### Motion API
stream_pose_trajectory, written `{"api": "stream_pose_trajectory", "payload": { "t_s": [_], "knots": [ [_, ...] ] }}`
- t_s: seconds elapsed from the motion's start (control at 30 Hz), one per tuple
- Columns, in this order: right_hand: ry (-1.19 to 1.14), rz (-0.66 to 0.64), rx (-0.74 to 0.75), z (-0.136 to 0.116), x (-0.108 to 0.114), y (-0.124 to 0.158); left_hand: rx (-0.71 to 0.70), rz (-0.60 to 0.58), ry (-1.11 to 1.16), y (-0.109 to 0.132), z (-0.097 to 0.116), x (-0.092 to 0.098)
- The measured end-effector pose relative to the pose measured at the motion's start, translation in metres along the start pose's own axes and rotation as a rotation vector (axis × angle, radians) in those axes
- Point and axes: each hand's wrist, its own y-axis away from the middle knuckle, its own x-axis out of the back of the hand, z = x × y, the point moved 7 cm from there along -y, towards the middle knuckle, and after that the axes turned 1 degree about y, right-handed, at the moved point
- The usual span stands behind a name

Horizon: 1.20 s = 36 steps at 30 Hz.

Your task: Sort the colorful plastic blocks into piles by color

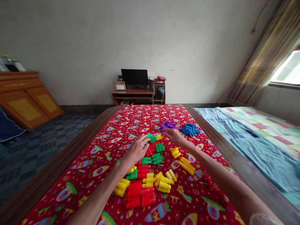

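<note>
My left hand (139, 147) is over the left side of the mixed plastic building blocks, its fingers curved and apart. Its fingertips are beside a green block (152, 137), and a red block (149, 151) lies under the thumb side. At the purple building blocks (169, 124), my right hand (173, 135) has its fingers closed at a purple block (162, 127) on the near edge of the pile. Green blocks (157, 158), red blocks (134, 193) and yellow blocks (164, 185) lie scattered nearer to me. Blue blocks (190, 129) form a pile to the right.
A red patterned cloth (93, 181) covers the middle of the long wooden table (236, 162). To the right is a bed (243, 137); a wooden cabinet (28, 100) stands at left. A desk (133, 91) with a monitor (134, 77) stands against the far wall.
</note>
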Motion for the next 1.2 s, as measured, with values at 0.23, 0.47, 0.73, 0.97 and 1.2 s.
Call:
{"api": "stream_pose_trajectory", "payload": {
  "t_s": [0.23, 0.47, 0.73, 0.97, 1.2],
  "knots": [
    [0.074, -0.142, 0.178, -0.047, -0.043, 0.041, 0.02, -0.109, 0.045, 0.009, -0.011, -0.014],
    [-0.046, -0.043, 0.008, -0.036, -0.002, 0.061, 0.039, -0.099, 0.04, -0.007, -0.021, 0.001],
    [0.016, 0.019, -0.38, 0.064, 0.069, 0.091, 0.187, -0.2, 0.008, -0.033, -0.038, -0.028],
    [0.38, 0.044, -0.684, 0.103, 0.11, 0.13, 0.321, -0.271, -0.124, -0.029, -0.035, -0.034],
    [0.151, 0.256, -0.351, 0.024, 0.083, 0.096, 0.311, -0.286, 0.049, -0.037, -0.006, -0.011]
  ]
}}
